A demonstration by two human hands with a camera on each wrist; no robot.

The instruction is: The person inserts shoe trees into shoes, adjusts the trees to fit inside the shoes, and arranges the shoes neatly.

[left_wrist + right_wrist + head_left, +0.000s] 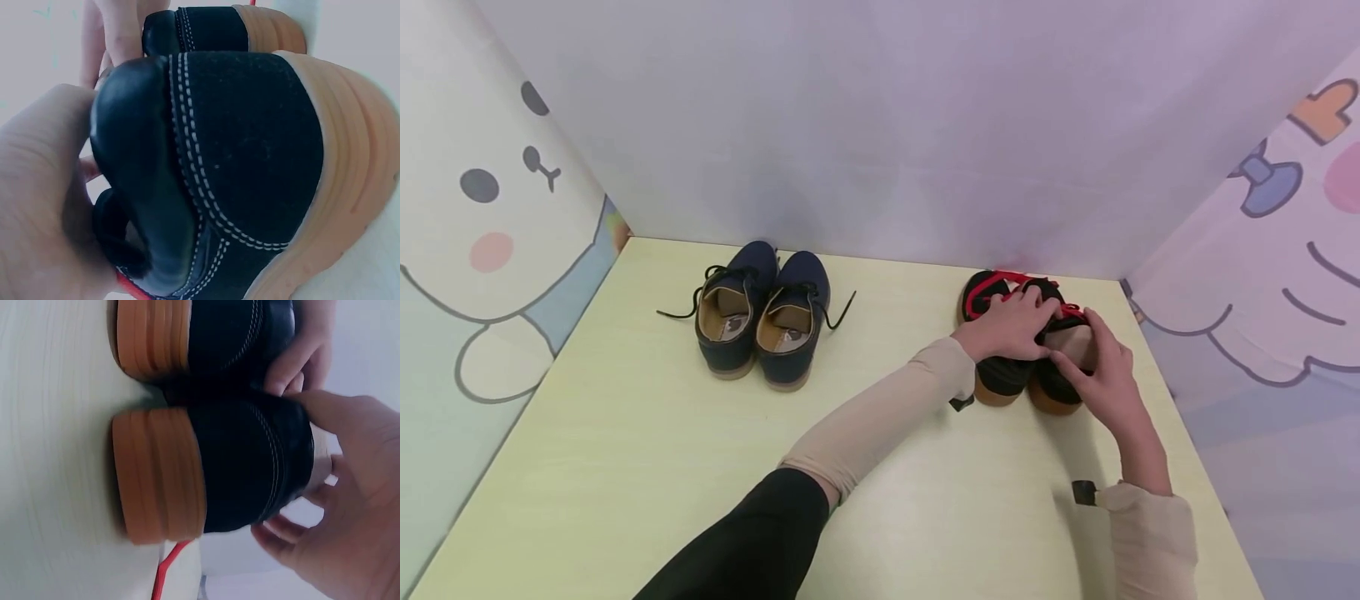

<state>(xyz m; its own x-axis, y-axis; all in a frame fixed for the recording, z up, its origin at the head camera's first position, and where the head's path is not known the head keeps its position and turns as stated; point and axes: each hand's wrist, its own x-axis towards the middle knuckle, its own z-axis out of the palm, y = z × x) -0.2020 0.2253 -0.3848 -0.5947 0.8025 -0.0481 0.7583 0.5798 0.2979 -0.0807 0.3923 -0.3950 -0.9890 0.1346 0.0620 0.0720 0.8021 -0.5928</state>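
A pair of black shoes with red laces and tan soles stands at the back right, heels toward me. My right hand (1105, 375) holds the right black shoe (237, 465) at its opening, thumb along the inner collar and fingers round the outer side. Reaching across the left black shoe (244, 137), my left hand (1011, 325) has its fingers spread over the lace area and its thumb near the right shoe's inner collar. Its fingertips are partly hidden, and I cannot tell whether they grip. A red lace (164, 575) hangs beside the right shoe.
A pair of navy shoes, left (737, 308) and right (793, 321), stands side by side at the back left, dark laces loose. They rest on a pale yellow table (647, 450). A light curtain (880, 133) hangs behind it, with cartoon-printed panels at both sides.
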